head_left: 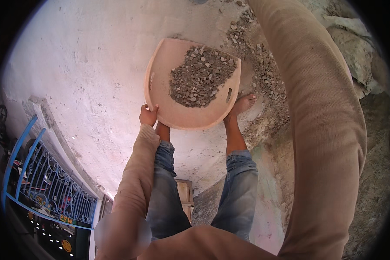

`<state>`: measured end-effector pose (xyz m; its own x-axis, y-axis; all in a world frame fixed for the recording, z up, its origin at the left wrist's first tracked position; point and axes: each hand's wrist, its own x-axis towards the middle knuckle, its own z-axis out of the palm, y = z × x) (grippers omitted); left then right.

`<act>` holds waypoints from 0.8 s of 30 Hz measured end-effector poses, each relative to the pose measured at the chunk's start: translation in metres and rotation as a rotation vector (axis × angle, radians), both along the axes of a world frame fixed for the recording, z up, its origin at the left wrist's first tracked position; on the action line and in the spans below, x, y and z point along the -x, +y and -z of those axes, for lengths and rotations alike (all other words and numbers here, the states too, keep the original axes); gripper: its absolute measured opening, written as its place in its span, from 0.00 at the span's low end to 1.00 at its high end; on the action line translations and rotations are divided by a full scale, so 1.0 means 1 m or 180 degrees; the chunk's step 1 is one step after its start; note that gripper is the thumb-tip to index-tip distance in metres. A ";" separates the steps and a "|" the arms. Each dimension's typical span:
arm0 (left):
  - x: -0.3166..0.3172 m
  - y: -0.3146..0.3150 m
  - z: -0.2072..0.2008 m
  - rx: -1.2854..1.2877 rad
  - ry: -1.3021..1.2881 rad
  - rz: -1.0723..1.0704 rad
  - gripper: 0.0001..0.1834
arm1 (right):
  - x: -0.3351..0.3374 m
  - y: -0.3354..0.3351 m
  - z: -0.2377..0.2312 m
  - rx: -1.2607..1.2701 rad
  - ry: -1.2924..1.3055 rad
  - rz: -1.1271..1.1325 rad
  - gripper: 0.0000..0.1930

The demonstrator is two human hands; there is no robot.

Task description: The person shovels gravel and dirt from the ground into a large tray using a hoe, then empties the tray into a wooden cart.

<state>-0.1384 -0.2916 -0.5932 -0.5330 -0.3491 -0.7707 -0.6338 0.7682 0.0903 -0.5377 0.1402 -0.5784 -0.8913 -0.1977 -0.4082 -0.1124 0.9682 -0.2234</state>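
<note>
A pinkish plastic scoop pan (160, 73) with cut-out handle slots lies before my feet. A heap of grey gravel (199, 78) fills its middle and far right part. My left hand (148, 115) grips the near left rim of the pan, thumb over the edge. My right arm (320, 86) stretches up past the right side and out over the top edge, so the right hand and anything it may hold are out of sight.
Loose gravel (266, 71) is scattered to the right of the pan. My bare right foot (245, 102) stands beside its right rim. Rough rubble and sacking (353, 56) lie at the far right. A blue metal gate (58, 175) is at the lower left, and a small wooden piece (185, 193) shows between my legs.
</note>
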 end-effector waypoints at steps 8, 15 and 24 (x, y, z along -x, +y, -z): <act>-0.060 -0.070 -0.115 -0.0627 0.0041 -0.0571 0.22 | -0.204 0.007 -0.041 -0.0017 -0.1695 0.0166 0.23; -0.114 -0.052 -0.198 -0.0515 -0.0339 -0.0615 0.20 | -0.321 0.117 -0.073 0.0012 -0.1898 0.1682 0.28; -0.121 0.035 -0.220 0.0428 -0.0367 0.0669 0.35 | -0.273 0.119 -0.076 0.0736 -0.1244 0.1777 0.30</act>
<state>-0.0174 -0.2571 -0.3733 -0.5161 -0.3433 -0.7848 -0.4592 0.8843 -0.0848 -0.2650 0.2590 -0.5022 -0.6818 0.1250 -0.7208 0.5157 0.7809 -0.3525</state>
